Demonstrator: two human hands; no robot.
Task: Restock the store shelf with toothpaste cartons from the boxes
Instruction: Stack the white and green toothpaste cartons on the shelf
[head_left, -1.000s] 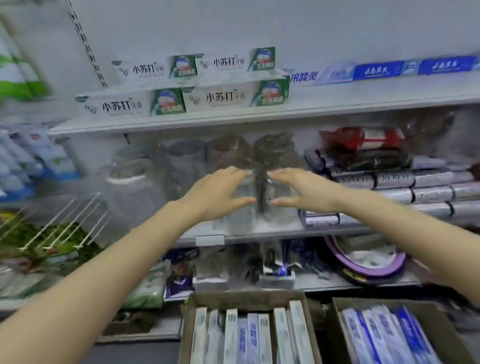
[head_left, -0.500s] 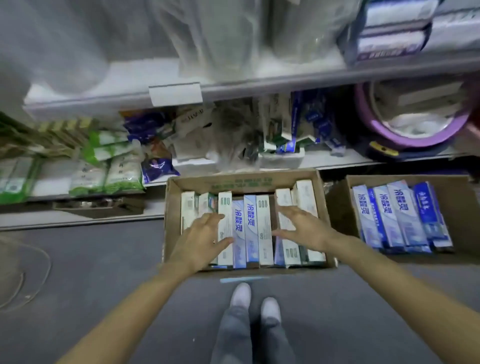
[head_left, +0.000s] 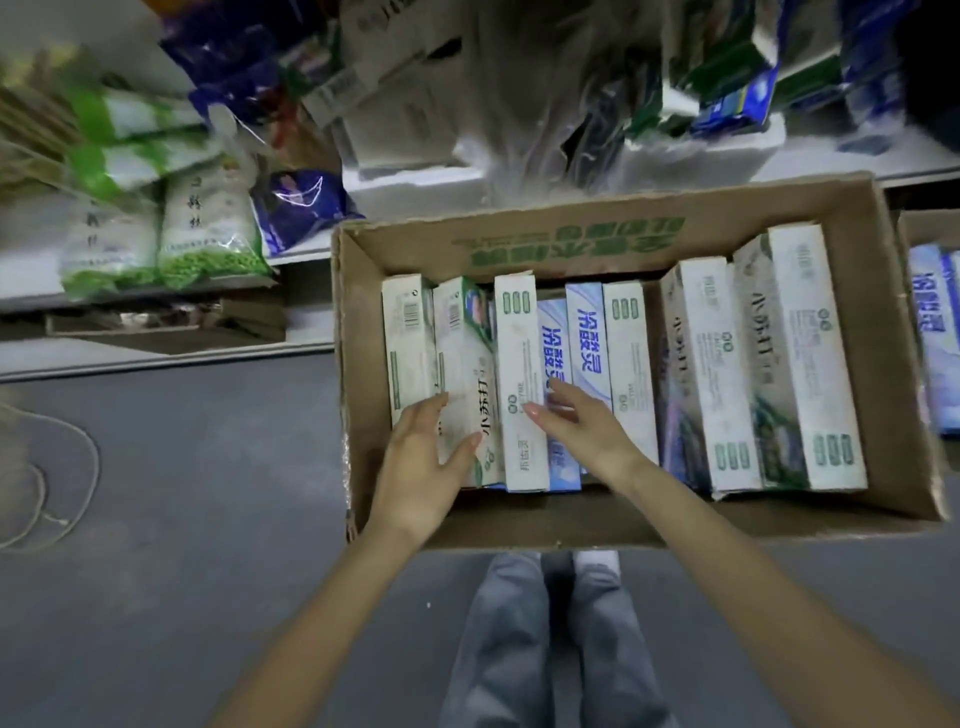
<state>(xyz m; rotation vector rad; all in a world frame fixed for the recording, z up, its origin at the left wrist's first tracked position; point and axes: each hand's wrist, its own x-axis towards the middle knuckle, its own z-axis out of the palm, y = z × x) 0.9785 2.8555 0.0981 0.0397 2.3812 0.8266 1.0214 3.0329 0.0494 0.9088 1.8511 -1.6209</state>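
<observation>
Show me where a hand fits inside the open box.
Free: the strip between the toothpaste cartons and the far wall of the cardboard box; the slot right of the middle cartons. Crowded: the left rows, under the left hand and right hand.

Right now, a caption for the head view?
Both hands reach into the box: left hand on the green carton, right hand on the white carton beside it.

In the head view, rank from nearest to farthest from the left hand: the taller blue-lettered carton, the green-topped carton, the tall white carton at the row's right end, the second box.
1. green-topped carton, second from left in the row, touched by the left hand.
2. taller blue-lettered carton, middle.
3. tall white carton, right end.
4. second box, right edge of the picture.
</observation>
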